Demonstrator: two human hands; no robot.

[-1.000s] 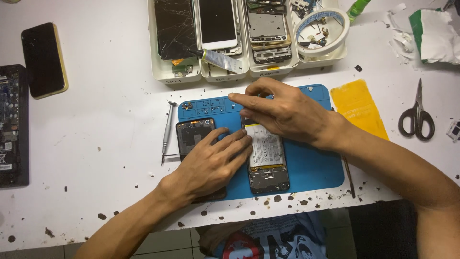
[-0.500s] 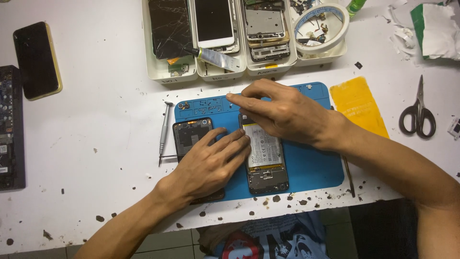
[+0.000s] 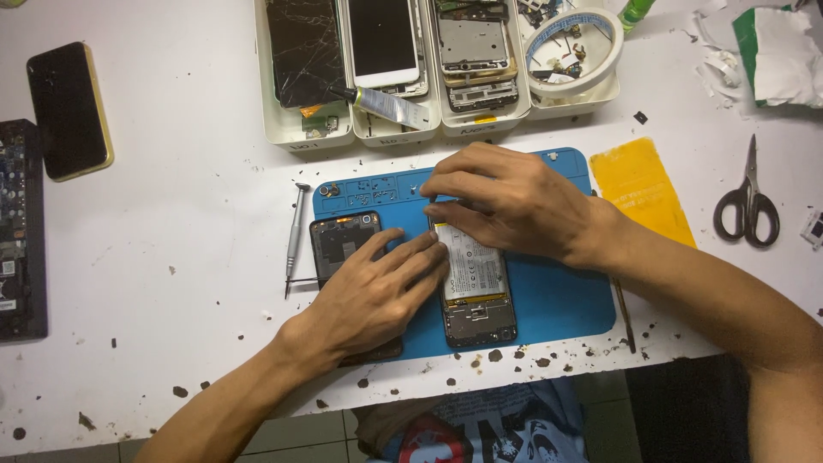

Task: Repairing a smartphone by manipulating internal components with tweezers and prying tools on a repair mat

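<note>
Both hands are down on the blue work mat (image 3: 549,296) at the front of the white bench (image 3: 171,214). The left hand (image 3: 373,296) lies flat, fingers spread, across the black back cover (image 3: 343,240), fingertips touching the side of the opened phone (image 3: 474,287) beside it. The right hand (image 3: 506,201) covers the phone's top end, fingers curled down on it; whether they pinch anything, I cannot tell. A screwdriver (image 3: 296,231) lies just left of the mat, scissors (image 3: 747,201) well right.

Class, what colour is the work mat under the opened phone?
Blue: the work mat beneath the opened phone, clearest in the head view.
</note>
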